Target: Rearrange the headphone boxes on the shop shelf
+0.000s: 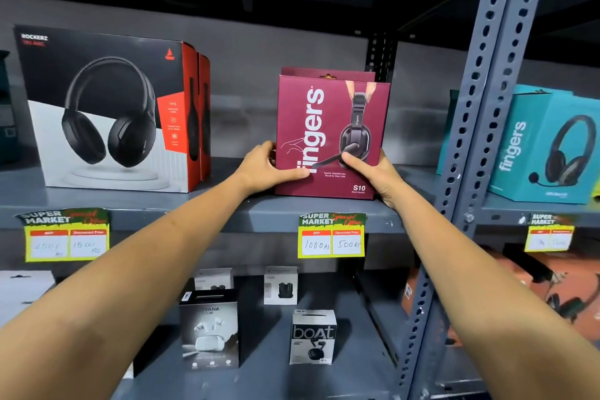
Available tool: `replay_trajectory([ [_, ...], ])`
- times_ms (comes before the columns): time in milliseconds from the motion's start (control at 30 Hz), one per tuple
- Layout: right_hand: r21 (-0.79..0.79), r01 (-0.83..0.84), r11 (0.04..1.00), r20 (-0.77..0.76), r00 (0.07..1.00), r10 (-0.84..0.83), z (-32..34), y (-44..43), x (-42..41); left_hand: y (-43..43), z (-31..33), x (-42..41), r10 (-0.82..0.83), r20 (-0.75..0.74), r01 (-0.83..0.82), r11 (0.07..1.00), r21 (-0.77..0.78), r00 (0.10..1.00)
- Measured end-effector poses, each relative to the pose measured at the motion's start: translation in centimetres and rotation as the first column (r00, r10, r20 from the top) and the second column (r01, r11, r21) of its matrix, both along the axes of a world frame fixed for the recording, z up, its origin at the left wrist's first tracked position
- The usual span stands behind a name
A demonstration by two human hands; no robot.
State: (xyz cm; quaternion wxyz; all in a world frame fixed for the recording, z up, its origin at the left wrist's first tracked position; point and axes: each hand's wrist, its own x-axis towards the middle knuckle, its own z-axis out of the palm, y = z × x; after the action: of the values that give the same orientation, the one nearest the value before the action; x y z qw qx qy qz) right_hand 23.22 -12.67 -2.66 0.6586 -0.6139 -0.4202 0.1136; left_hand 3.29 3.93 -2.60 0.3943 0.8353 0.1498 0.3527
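Observation:
A maroon "fingers" S10 headset box [328, 127] stands upright at the front of the grey shelf [227, 214]. My left hand [264, 166] grips its lower left edge, thumb on the front face. My right hand [376, 175] grips its lower right corner, thumb on the front. A second maroon box [292, 71] stands directly behind it, only its top showing. To the left stands a large black, white and red Rockerz headphone box [107, 110] with another like it [205, 117] behind.
A teal "fingers" headset box [545, 146] sits in the bay to the right, past the perforated steel upright [470, 140]. Yellow price tags [331, 235] hang on the shelf edge. Small earbud boxes [312, 336] stand on the shelf below.

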Motion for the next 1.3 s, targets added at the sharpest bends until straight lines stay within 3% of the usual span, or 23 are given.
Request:
replay_trajectory([
  [300, 0.019, -0.073, 0.997, -0.037, 0.997, 0.074, -0.2, -0.2, 0.0, -0.4, 0.0, 0.3, 0.051, -0.034, -0.045, 0.989, 0.14, 0.998],
  [633, -0.02, -0.043, 0.999, -0.049, 0.998, 0.042, -0.1, -0.4, -0.2, -0.8, -0.2, 0.2, 0.183, -0.012, -0.178, 0.968, 0.178, 0.983],
  [1000, -0.014, -0.063, 0.998, -0.045, 0.997, 0.063, -0.1, -0.4, -0.4, -1.5, 0.1, -0.5, 0.215, -0.049, -0.201, 0.957, 0.208, 0.975],
  [1200, 0.066, 0.079, 0.995, -0.07, 0.995, -0.075, 0.6, -1.6, -1.5, -2.6, 0.4, -2.2, 0.326, -0.075, -0.298, 0.92, 0.253, 0.942],
  [1300, 0.05, 0.228, 0.972, -0.018, 0.974, -0.227, 0.4, -2.9, -2.8, -3.6, 0.3, -4.2, 0.315, -0.046, -0.29, 0.914, 0.285, 0.948],
])
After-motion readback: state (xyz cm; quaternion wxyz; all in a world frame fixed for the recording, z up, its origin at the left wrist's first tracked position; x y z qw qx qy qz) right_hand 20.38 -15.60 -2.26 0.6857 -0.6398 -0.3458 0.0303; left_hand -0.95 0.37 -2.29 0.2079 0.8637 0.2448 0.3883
